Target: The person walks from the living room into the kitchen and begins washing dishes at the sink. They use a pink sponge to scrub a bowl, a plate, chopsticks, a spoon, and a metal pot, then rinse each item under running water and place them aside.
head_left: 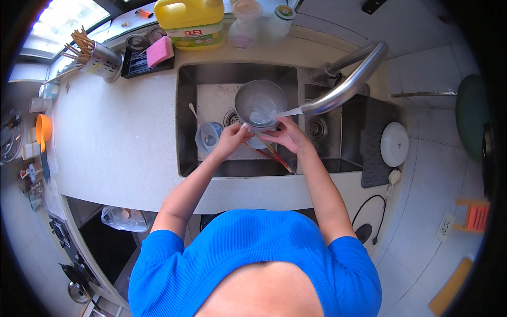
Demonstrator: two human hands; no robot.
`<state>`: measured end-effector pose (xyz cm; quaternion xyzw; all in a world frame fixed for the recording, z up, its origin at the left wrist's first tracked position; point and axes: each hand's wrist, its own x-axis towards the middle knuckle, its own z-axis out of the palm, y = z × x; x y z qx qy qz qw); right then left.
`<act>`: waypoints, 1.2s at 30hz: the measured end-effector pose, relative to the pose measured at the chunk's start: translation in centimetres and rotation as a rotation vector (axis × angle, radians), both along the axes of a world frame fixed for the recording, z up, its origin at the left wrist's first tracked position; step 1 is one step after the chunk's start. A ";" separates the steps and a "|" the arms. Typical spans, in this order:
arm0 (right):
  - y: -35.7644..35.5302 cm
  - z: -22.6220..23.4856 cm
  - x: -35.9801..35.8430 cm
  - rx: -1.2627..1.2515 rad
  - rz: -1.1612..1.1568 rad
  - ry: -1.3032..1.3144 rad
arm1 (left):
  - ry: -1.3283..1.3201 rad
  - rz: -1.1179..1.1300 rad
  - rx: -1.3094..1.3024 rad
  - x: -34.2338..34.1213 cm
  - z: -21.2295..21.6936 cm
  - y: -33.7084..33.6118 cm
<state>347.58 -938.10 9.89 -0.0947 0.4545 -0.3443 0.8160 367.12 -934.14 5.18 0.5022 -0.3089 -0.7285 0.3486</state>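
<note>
- Steel sink (186,119) with two basins side by side.
- Curved metal faucet (348,90), its stream falling into the pot.
- Metal pot (261,91) in or over the left basin, water pooled inside.
- Right hand (289,137) at the pot's near right rim, fingers parted; cannot tell whether they grip.
- Left hand (231,140), thumb and fingertips pinched on the near rim.
- Pale bowl (202,141) in the left basin, left of the pot.
- Chopsticks (278,159) slanting below the right hand.

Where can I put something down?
The white counter left of the sink is bare, below the chopstick holder; so is a strip of grey mat left of the plate. The sink's crowded: pot, bowl, chopsticks, left hand, right hand.
</note>
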 end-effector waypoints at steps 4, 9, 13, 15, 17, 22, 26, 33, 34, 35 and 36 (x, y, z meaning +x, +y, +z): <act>0.1 -1.5 0.3 0.014 -0.103 0.076 | -0.013 0.147 -0.001 -1.0 1.3 2.0; 0.0 -2.3 0.0 0.007 -0.105 0.094 | 0.545 0.657 0.952 -0.4 -8.1 7.0; 0.8 -2.7 -0.7 0.072 -0.140 0.120 | 0.193 0.533 1.065 -3.3 -12.3 4.1; 1.4 -3.4 -1.5 0.165 -0.182 0.074 | 0.140 0.551 1.193 -4.0 -14.4 2.1; 2.0 -4.2 -1.6 0.234 -0.191 0.036 | 0.060 0.547 1.204 -4.5 -16.3 1.2; 4.4 -3.5 -3.8 0.266 -0.221 0.029 | 0.157 0.262 1.286 -6.4 -18.5 0.7; 5.0 -0.7 -1.9 0.273 -0.181 0.063 | -0.071 0.205 1.134 -4.9 -21.7 0.7; 5.3 -1.1 -1.8 0.288 -0.159 0.061 | -0.233 0.425 1.059 -5.8 -18.2 -0.1; 5.2 -1.1 -1.7 0.285 -0.147 0.066 | -0.239 0.471 1.047 -5.8 -17.2 0.0; 5.1 -0.7 -1.8 0.269 -0.151 0.080 | -0.244 0.508 1.038 -6.0 -16.0 0.2; 5.1 -0.5 -2.0 0.255 -0.155 0.094 | -0.246 0.552 1.029 -6.4 -14.8 0.5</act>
